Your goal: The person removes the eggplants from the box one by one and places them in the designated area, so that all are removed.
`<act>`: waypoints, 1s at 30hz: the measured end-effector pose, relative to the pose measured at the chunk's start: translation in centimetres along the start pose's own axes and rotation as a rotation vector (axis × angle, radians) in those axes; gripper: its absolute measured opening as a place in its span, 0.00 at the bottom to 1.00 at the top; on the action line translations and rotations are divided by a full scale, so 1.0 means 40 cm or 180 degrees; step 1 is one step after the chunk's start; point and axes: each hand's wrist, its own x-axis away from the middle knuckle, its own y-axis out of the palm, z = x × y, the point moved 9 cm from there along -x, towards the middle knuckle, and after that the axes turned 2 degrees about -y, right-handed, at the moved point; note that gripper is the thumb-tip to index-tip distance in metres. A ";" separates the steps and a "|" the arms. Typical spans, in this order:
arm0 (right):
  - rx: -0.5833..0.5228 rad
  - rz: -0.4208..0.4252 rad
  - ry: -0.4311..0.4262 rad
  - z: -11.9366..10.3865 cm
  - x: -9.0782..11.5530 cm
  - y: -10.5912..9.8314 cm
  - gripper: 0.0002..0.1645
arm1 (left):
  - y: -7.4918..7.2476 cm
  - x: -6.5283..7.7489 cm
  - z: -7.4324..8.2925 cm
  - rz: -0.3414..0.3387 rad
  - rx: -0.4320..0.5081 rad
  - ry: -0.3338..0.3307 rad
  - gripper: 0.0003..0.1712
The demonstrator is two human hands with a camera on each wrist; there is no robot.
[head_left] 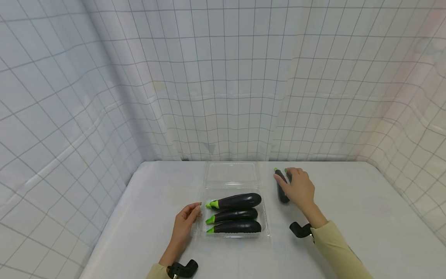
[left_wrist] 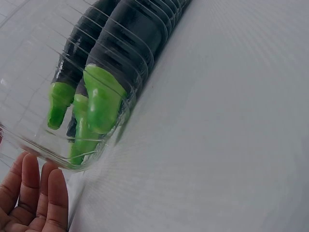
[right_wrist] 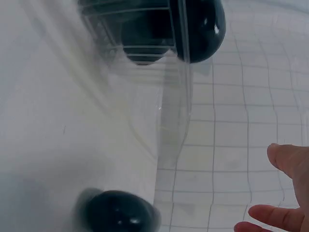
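Observation:
A clear plastic container (head_left: 266, 217) stands in front of the person with its lid (head_left: 230, 173) folded back. Several eggplants (head_left: 238, 214) lie sideways inside, green stems to the left. At the left end, the left hand (head_left: 185, 221) touches the container; the left wrist view shows its fingers (left_wrist: 58, 198) fairly straight against the end wall, with the thumb mostly cut off. Right of the container lie two more eggplants, one long (head_left: 282, 192) and one mostly covered (head_left: 289, 176) by the right hand (head_left: 300, 190). That hand reaches over them, thumb and fingers spread, gripping nothing visible.
The white table (head_left: 348, 201) extends on both sides of the container. Around it hangs a white curtain (head_left: 237, 97) with a dark grid pattern. Both wrists carry a black camera mount (head_left: 300, 230).

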 end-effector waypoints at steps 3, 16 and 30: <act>-0.0097 -0.0168 -0.0180 -0.042 -0.004 0.007 0.33 | 0.006 0.014 0.028 -0.0018 -0.0035 -0.0001 0.20; -0.0390 -0.0897 -0.0996 -0.200 0.012 0.074 0.32 | 0.006 0.012 0.025 -0.0012 -0.0008 0.0040 0.21; -0.0183 -0.1437 -0.1399 -0.275 0.043 0.141 0.40 | 0.007 0.017 0.033 -0.0024 -0.0036 0.0014 0.19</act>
